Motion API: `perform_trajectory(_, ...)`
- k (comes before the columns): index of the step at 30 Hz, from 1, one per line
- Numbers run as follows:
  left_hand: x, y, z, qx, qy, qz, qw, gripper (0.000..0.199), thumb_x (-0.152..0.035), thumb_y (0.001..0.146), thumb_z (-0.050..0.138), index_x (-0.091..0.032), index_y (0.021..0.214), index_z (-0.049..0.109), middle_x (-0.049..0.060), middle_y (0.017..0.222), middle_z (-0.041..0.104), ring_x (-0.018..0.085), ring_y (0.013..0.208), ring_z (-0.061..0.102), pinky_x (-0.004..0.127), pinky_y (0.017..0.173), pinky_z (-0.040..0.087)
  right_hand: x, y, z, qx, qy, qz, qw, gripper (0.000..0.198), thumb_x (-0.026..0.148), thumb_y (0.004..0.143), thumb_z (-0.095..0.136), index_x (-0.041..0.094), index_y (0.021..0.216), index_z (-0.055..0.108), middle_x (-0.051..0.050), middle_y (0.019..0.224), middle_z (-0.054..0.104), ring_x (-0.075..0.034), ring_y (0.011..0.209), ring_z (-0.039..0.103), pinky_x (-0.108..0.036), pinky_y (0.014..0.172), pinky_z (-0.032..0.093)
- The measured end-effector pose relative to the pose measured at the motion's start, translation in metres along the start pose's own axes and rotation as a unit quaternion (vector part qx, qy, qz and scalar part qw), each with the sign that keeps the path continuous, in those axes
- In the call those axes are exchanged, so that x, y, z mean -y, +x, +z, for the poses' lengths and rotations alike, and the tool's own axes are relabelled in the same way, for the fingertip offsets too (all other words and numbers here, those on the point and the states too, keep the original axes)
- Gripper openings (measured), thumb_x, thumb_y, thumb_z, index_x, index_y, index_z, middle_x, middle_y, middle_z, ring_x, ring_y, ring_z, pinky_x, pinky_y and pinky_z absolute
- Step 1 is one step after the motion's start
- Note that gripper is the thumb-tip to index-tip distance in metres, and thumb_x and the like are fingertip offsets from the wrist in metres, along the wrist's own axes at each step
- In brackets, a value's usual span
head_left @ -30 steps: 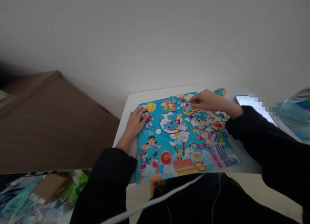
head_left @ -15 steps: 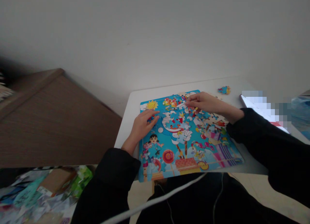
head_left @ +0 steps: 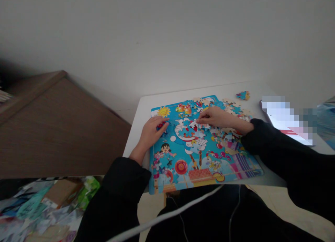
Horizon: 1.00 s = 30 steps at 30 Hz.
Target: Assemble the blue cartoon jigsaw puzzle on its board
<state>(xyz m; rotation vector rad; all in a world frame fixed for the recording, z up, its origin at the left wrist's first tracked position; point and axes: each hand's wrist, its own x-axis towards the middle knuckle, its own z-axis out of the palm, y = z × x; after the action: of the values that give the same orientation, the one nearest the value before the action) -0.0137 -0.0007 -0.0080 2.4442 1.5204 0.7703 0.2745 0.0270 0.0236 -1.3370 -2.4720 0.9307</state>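
Observation:
A partly assembled jigsaw puzzle [head_left: 180,186] with a blue cartoon picture lies on the white table in front of me. My right hand [head_left: 216,117] pinches a small white puzzle piece [head_left: 193,123] over the middle of the picture, beside the white cartoon face. On the puzzle's left side, below the yellow sun, my left hand [head_left: 153,132] rests with its fingers stretched out and holds nothing. Loose puzzle pieces [head_left: 235,109] are heaped on the right part of the board and past its edge, partly hidden by my right hand and forearm.
A small clump of joined pieces [head_left: 243,95] lies at the table's back right. Near it is a phone [head_left: 285,120] with a lit, blurred screen. A brown wooden cabinet [head_left: 65,130] stands to the left. A white cable [head_left: 167,216] crosses in front of the table.
My right hand has moved a little toward me and left, carrying the white piece from near the balloons down to the face. My left hand stays in nearly the same place.

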Motion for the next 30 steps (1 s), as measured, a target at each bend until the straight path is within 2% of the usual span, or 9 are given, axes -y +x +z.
perform_trajectory(4,0.004,0.000,0.001,-0.001,0.004,-0.005,1.000,0.038,-0.048,0.090,0.044,-0.023,0.105,0.068,0.005,0.108,0.069,0.022,0.106,0.060,0.040,0.097,0.047,0.002,-0.002,0.001,-0.008,-0.031,-0.016,0.999,0.038,0.049,0.085,0.049,0.018,0.081,0.072,-0.003,0.067,0.066,-0.013,0.056,0.052,-0.027,0.055,0.033)
perform_trajectory(7,0.006,0.001,0.001,-0.001,0.001,-0.004,1.000,0.038,-0.047,0.090,0.044,-0.022,0.104,0.068,0.005,0.106,0.070,0.022,0.105,0.061,0.040,0.096,0.047,0.006,-0.006,-0.006,0.027,-0.032,-0.037,0.998,0.042,0.051,0.089,0.043,0.020,0.086,0.072,-0.003,0.072,0.070,-0.012,0.057,0.055,-0.027,0.058,0.036)
perform_trajectory(11,0.008,0.001,0.001,-0.001,0.000,-0.006,1.000,0.038,-0.047,0.090,0.045,-0.021,0.105,0.068,0.006,0.106,0.070,0.023,0.106,0.061,0.041,0.096,0.047,0.008,-0.013,-0.024,0.033,-0.094,0.004,0.995,0.048,0.049,0.094,0.034,0.019,0.099,0.071,-0.002,0.060,0.066,-0.013,0.052,0.056,-0.027,0.058,0.038)
perform_trajectory(16,0.011,0.001,0.001,0.006,0.011,-0.010,1.000,0.036,-0.043,0.089,0.047,-0.019,0.109,0.066,0.007,0.111,0.069,0.023,0.109,0.059,0.041,0.098,0.045,-0.003,-0.015,-0.041,-0.002,-0.178,0.019,0.984,0.044,0.045,0.092,0.037,0.019,0.093,0.073,-0.006,0.073,0.070,-0.017,0.065,0.062,-0.030,0.064,0.041)
perform_trajectory(19,0.014,0.002,0.002,0.002,0.019,-0.018,1.000,0.035,-0.041,0.088,0.049,-0.019,0.110,0.065,0.008,0.115,0.066,0.024,0.113,0.057,0.043,0.100,0.043,-0.010,-0.013,-0.038,0.008,-0.199,0.019,0.980,0.037,0.044,0.087,0.046,0.021,0.100,0.073,-0.007,0.085,0.072,-0.020,0.074,0.064,-0.032,0.067,0.042)
perform_trajectory(25,0.022,0.000,0.004,0.006,0.029,-0.045,0.999,0.038,-0.040,0.086,0.052,-0.018,0.115,0.062,0.010,0.127,0.059,0.025,0.119,0.053,0.044,0.104,0.040,-0.011,-0.008,-0.021,-0.006,-0.262,0.014,0.965,0.046,0.050,0.079,0.059,0.021,0.114,0.069,-0.010,0.108,0.069,-0.028,0.094,0.063,-0.035,0.069,0.042)
perform_trajectory(27,0.024,0.000,0.004,0.010,0.032,-0.050,0.998,0.040,-0.040,0.085,0.052,-0.017,0.117,0.061,0.010,0.128,0.059,0.025,0.120,0.052,0.044,0.105,0.039,-0.010,-0.007,-0.019,-0.009,-0.266,0.021,0.964,0.044,0.049,0.078,0.061,0.022,0.112,0.069,-0.009,0.108,0.069,-0.029,0.095,0.063,-0.035,0.069,0.042)
perform_trajectory(30,0.026,0.000,0.004,0.014,0.032,-0.049,0.998,0.040,-0.041,0.086,0.051,-0.018,0.117,0.060,0.009,0.127,0.060,0.024,0.121,0.052,0.044,0.106,0.039,-0.008,-0.007,-0.018,0.001,-0.252,0.018,0.968,0.040,0.045,0.079,0.061,0.021,0.109,0.069,-0.009,0.098,0.072,-0.027,0.088,0.064,-0.034,0.066,0.042)
